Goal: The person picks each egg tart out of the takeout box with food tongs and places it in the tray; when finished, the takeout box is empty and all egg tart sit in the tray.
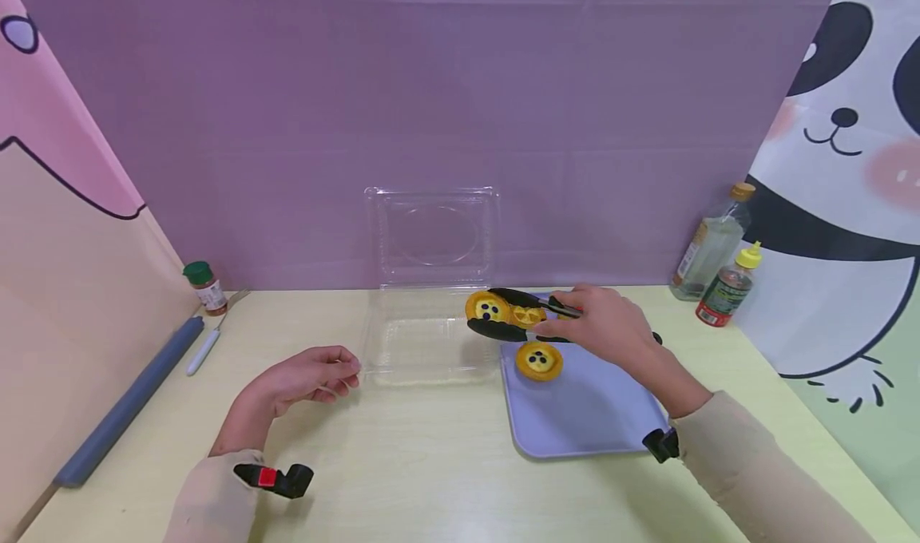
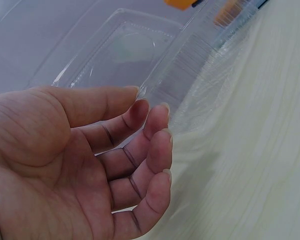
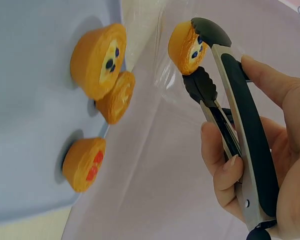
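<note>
My left hand (image 1: 309, 379) pinches the left edge of a clear plastic clamshell box (image 2: 162, 65) between thumb and index finger. The box's lid (image 1: 431, 235) stands raised at the back. My right hand (image 1: 611, 323) grips black-tipped metal tongs (image 3: 250, 130). Between the tong tips is a blueberry-topped tart (image 3: 187, 48), held in the air near the box's right side. On the lilac tray (image 1: 589, 427) sit another blueberry tart (image 3: 97, 62), a tart with yellow fruit pieces (image 3: 117, 97) and a red-topped tart (image 3: 85, 165).
A clear bottle (image 1: 707, 247) and a yellow-capped squeeze bottle (image 1: 726, 291) stand at the back right. At the back left are a green-capped jar (image 1: 206, 287) and a white-handled fork (image 1: 204, 351). A blue-grey roll (image 1: 129, 403) lies along the left edge.
</note>
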{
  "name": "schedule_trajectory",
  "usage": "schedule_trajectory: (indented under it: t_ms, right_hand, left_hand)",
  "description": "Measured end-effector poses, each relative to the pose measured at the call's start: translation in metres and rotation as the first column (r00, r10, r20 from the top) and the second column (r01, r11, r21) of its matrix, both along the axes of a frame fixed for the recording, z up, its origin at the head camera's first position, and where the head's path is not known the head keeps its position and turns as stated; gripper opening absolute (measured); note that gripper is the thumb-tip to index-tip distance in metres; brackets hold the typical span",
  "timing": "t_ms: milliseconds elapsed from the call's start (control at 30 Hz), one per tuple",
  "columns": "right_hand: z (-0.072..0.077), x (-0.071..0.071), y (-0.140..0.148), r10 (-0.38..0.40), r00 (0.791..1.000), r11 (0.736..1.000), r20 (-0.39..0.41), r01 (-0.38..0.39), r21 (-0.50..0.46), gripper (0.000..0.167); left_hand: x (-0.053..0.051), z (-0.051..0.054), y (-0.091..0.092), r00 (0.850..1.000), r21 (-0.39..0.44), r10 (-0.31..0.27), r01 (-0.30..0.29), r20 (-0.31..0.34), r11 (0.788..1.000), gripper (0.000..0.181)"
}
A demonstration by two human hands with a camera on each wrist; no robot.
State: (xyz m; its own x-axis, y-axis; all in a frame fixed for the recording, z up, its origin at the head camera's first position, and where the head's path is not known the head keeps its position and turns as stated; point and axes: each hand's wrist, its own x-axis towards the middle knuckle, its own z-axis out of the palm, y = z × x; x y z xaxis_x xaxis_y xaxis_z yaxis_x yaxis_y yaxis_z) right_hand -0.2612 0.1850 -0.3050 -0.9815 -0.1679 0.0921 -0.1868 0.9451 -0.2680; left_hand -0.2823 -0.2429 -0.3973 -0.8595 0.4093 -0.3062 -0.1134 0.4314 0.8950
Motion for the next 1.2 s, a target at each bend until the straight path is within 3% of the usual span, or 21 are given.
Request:
schedule_trajectory:
  t_ms: [333,767,1200]
  right_hand:
    - [0.007,0.022,0.038,-0.050,0.998,0.999,-0.040,0.049,-0.024,0.080]
    - [-0.003,0.043,0.080,-0.108,0.993,0.994,-0.042,0.107,-0.017,0.086]
    - [-0.015,0.052,0.111,-0.148,0.988,0.989,-0.031,0.149,0.019,0.085]
  left_hand:
    - [-0.002,-0.001,-0.001,1.000,-0.010,0.022,-0.022,0.001,1.000,0.032]
    - [-0.001,-0.002,-0.002,1.000,-0.009,0.018,-0.018,-0.001,1.000,0.033]
    - [-0.002,-0.004,-0.002,1.000,-0.007,0.018,-0.018,0.004,1.000,0.033]
